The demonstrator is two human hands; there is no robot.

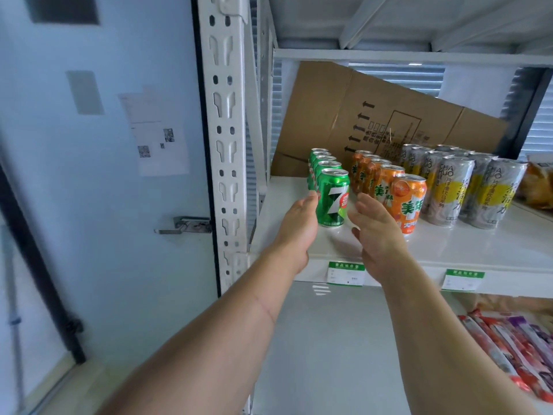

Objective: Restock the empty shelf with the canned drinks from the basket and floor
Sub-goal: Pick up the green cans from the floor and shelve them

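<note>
A row of several green 7-Up cans runs front to back on the white shelf [466, 250]; the front green can [333, 199] stands upright near the shelf's front edge. My left hand [297, 227] is flat and open just left of that can, fingertips at its side. My right hand [378, 232] is open just right of it, apart from the can. A row of orange cans [408, 202] stands to the right, partly covered by my right hand. Further right are tall silver-and-yellow cans [454, 193]. No basket or floor cans are visible.
A flattened cardboard box [374, 115] leans at the shelf's back. A white perforated upright post [226, 130] borders the shelf on the left, beside a pale door with a handle [182, 226]. Snack packets [514, 345] lie on the lower shelf at the right. Green price tags [345, 274] hang on the shelf edge.
</note>
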